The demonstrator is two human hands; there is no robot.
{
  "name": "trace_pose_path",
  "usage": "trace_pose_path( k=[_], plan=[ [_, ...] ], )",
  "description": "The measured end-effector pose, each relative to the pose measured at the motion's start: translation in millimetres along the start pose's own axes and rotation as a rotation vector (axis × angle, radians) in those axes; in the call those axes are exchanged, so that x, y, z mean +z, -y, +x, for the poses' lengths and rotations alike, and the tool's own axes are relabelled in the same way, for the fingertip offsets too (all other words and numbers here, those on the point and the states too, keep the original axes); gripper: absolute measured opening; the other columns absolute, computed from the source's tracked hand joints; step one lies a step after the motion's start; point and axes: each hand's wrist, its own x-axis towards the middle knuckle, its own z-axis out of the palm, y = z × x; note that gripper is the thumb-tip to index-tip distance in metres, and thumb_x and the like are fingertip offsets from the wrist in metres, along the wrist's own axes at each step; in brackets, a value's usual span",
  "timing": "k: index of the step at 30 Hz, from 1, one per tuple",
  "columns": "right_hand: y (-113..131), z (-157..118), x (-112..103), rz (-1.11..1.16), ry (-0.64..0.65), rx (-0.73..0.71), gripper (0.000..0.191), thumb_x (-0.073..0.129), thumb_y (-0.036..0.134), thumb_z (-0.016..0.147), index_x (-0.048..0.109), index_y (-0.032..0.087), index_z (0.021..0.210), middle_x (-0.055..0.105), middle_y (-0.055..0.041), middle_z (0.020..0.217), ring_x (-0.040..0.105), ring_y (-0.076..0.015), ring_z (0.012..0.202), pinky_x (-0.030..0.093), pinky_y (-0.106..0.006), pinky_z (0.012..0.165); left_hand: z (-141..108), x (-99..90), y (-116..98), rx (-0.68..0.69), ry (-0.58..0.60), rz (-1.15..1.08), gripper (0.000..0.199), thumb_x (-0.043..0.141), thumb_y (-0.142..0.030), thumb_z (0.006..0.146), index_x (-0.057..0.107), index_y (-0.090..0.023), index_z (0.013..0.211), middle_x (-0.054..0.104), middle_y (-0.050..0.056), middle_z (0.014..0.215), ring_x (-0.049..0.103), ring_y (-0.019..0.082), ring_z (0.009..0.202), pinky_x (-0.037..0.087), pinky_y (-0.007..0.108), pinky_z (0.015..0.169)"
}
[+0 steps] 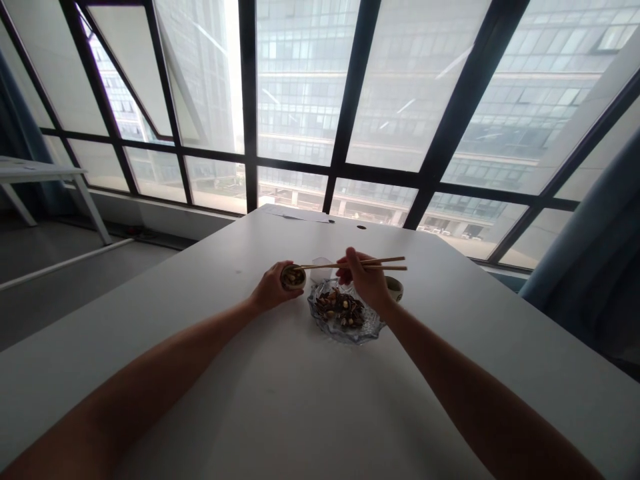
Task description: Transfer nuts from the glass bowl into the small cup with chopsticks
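Note:
My left hand [274, 287] is wrapped round a small cup [293, 277] that holds nuts or seeds, tilted toward me. In my right hand [364, 275] is a pair of wooden chopsticks [385, 264], whose tips reach the cup's mouth. Below and between the hands sits a clear glass plate [357, 335] with a wavy rim, bearing a pile of dark seeds and paler nuts [340, 307]. A second cup [395, 289] stands at the plate's right, partly behind my right wrist. Behind the plate is a translucent white container [321, 269].
The white table [270, 393] reaches toward large windows. Papers [300, 215] and two small dark round spots lie at its far end. Another white table [40, 171] stands at the left, and a blue curtain [585, 267] hangs at the right.

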Motion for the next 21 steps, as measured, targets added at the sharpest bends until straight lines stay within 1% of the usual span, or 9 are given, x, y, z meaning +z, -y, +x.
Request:
trace_pose_path(
  k=[1,3,5,7,9,11,15,18,21],
  plan=[
    [1.4,-2.2,-8.8,-0.005,-0.065,-0.015,0.062,0.061,0.081,0.075,0.066,0.019,0.067,0.065,-0.0038,0.052,0.056,-0.0123,0.038,0.044,-0.023,0.037,0.0,0.3,0.1,-0.006,0.005,0.001,0.073,0.084,-0.044,0.063,0.057,-0.018,0.126,0.068,0.014,0.124,0.066,0.03,0.114,0.053,0.045,0.102],
    [3.8,-9.0,-29.0,-0.039,-0.172,-0.035,0.064,0.057,0.08,0.08,0.063,0.02,0.061,0.058,-0.0018,0.043,0.048,-0.0103,0.031,0.036,-0.023,0.031,0.0,0.8,0.4,-0.019,0.014,0.003,0.073,0.084,-0.045,0.063,0.058,-0.018,0.126,0.068,0.014,0.124,0.067,0.031,0.114,0.053,0.044,0.101],
    [3.4,-17.5,-47.0,-0.114,-0.153,-0.033,0.064,0.057,0.078,0.082,0.063,0.02,0.058,0.054,-0.0011,0.039,0.044,-0.0098,0.029,0.032,-0.022,0.029,0.2,1.2,0.9,-0.032,0.021,0.007,0.074,0.083,-0.046,0.063,0.058,-0.016,0.126,0.068,0.015,0.124,0.067,0.032,0.113,0.053,0.044,0.101],
    [-0.7,-26.0,-57.8,-0.177,-0.06,-0.023,0.061,0.06,0.076,0.082,0.065,0.019,0.059,0.056,-0.0016,0.041,0.046,-0.0103,0.03,0.033,-0.022,0.03,0.6,1.4,1.5,-0.045,0.026,0.015,0.075,0.083,-0.047,0.063,0.059,-0.015,0.126,0.068,0.015,0.124,0.067,0.032,0.113,0.053,0.044,0.102],
    [-6.9,-32.7,-60.6,-0.216,0.041,-0.023,0.057,0.062,0.072,0.083,0.068,0.019,0.063,0.061,-0.0025,0.046,0.051,-0.0116,0.034,0.038,-0.022,0.033,1.0,1.3,2.1,-0.054,0.036,0.019,0.076,0.083,-0.049,0.063,0.059,-0.014,0.126,0.068,0.016,0.124,0.067,0.033,0.113,0.053,0.045,0.102],
    [-11.8,-36.8,-57.5,-0.235,0.113,-0.034,0.054,0.062,0.069,0.085,0.069,0.019,0.066,0.064,-0.0032,0.05,0.056,-0.0127,0.038,0.043,-0.023,0.036,1.4,1.0,2.8,-0.063,0.047,0.017,0.076,0.082,-0.05,0.063,0.059,-0.015,0.127,0.068,0.015,0.124,0.067,0.033,0.113,0.053,0.045,0.102],
    [-12.4,-39.9,-47.2,-0.245,0.182,-0.063,0.054,0.065,0.069,0.084,0.067,0.019,0.063,0.064,-0.0034,0.051,0.058,-0.0131,0.039,0.046,-0.023,0.038,2.1,0.2,3.5,-0.079,0.058,0.008,0.077,0.081,-0.051,0.064,0.059,-0.015,0.127,0.068,0.016,0.125,0.066,0.033,0.114,0.052,0.047,0.103],
    [-11.4,-40.6,-45.2,-0.202,0.15,-0.034,0.055,0.066,0.071,0.08,0.068,0.018,0.064,0.064,-0.0028,0.05,0.057,-0.0128,0.037,0.045,-0.023,0.035,1.8,0.7,4.2,-0.09,0.057,-0.003,0.078,0.081,-0.052,0.064,0.059,-0.014,0.128,0.068,0.016,0.125,0.066,0.033,0.115,0.051,0.047,0.103],
    [-16.2,-38.5,-52.0,-0.127,0.015,0.038,0.058,0.067,0.074,0.077,0.069,0.018,0.066,0.064,-0.0028,0.048,0.056,-0.0126,0.034,0.044,-0.023,0.033,1.2,2.2,6.7,-0.125,0.064,-0.016,0.079,0.08,-0.054,0.066,0.058,-0.013,0.129,0.068,0.017,0.124,0.066,0.033,0.115,0.052,0.047,0.103]
  ],
)
